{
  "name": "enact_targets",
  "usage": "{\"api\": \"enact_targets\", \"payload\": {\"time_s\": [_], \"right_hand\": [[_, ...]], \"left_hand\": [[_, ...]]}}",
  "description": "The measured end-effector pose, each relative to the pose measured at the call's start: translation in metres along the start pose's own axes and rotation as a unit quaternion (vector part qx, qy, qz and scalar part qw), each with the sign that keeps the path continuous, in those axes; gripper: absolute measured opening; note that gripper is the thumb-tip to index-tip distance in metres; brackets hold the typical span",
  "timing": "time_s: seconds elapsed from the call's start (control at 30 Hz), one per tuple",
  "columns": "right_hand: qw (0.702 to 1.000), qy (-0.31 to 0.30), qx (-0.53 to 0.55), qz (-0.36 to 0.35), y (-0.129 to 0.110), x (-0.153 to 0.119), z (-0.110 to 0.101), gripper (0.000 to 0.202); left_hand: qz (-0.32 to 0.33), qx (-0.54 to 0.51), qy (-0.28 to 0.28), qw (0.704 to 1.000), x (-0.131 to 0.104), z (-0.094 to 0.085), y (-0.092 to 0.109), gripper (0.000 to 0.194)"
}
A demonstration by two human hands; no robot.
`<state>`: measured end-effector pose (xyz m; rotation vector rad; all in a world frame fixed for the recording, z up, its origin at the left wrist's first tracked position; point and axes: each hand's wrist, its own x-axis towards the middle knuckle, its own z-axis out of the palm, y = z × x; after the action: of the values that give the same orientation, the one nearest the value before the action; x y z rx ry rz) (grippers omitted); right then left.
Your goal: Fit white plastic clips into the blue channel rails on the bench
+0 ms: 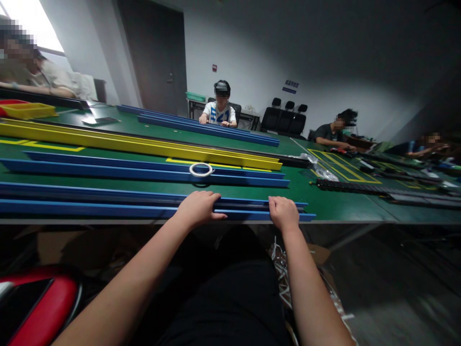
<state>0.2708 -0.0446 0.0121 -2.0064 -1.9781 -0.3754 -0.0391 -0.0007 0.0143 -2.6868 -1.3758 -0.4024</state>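
The person's left hand and right hand both grip the nearest blue rail, lying along the green table's near edge, where even pressure from each should best hold it straight.

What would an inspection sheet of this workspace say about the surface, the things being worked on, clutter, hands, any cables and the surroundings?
Surface: green table with yellow marking lines.
Job's things: near blue rail, lying along the table's front edge.
Clutter: second blue rail with a white ring on it, yellow rail, clear plastic, yellow tray.
Hands: left hand and right hand both grip the near blue rail; the right is closer to its right end.
Cables: nothing seen for certain; the far right is blurred.
Surroundings: four other people, a dark door, black chairs.
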Motion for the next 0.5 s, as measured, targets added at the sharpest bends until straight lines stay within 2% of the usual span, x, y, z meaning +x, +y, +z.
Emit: {"api": "enact_targets", "payload": {"time_s": [0.1, 0.2, 0.27, 0.4, 0.5], "right_hand": [[1.0, 0.007, -0.01, 0.01, -0.004, 0.0, -0.002, 0.048], [1.0, 0.011, -0.008, 0.001, -0.016, 0.003, -0.004, 0.05], [1.0, 0.012, -0.001, -0.014, -0.033, 0.008, -0.005, 0.053], [1.0, 0.009, 0.009, -0.024, -0.08, 0.022, -0.002, 0.057], [0.998, 0.038, 0.027, -0.029, -0.114, 0.029, 0.005, 0.058]], "left_hand": [[0.007, 0.002, -0.008, 1.0, 0.001, -0.001, -0.002, 0.066], [-0.006, 0.002, -0.013, 1.0, -0.004, -0.006, -0.015, 0.067], [-0.026, -0.007, -0.015, 1.0, -0.011, -0.012, -0.033, 0.069], [-0.073, -0.041, -0.026, 0.996, -0.03, -0.023, -0.081, 0.075], [-0.113, -0.068, -0.052, 0.99, -0.044, -0.026, -0.115, 0.084]]}}
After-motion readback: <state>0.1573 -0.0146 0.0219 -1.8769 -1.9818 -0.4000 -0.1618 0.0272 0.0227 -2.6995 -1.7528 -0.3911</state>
